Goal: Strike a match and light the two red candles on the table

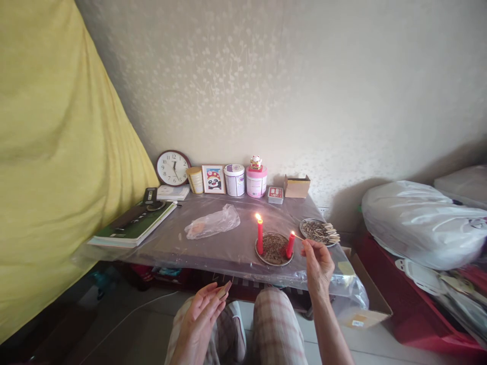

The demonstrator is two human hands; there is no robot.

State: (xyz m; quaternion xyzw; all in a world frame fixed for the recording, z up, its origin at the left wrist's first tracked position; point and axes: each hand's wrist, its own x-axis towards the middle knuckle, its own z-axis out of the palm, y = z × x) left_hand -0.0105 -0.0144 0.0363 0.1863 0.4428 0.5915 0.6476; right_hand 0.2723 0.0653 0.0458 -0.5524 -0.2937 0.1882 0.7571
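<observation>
Match (299, 237) pinched in the right hand (318, 261), tip close by the shorter candle (290, 246) at the dish (274, 264)'s right; taller lit candle (260, 236) stands left; nearer, the left hand (205, 310) grips a small box (224, 290)

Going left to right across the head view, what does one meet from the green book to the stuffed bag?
Thick green-covered book, left hand, taller lit red candle, shorter lit red candle, thin wooden matchstick, right hand, stuffed translucent white plastic bag.

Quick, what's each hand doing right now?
Left hand: holding what looks like a matchbox.
Right hand: pinching a match by the shorter red candle.
</observation>
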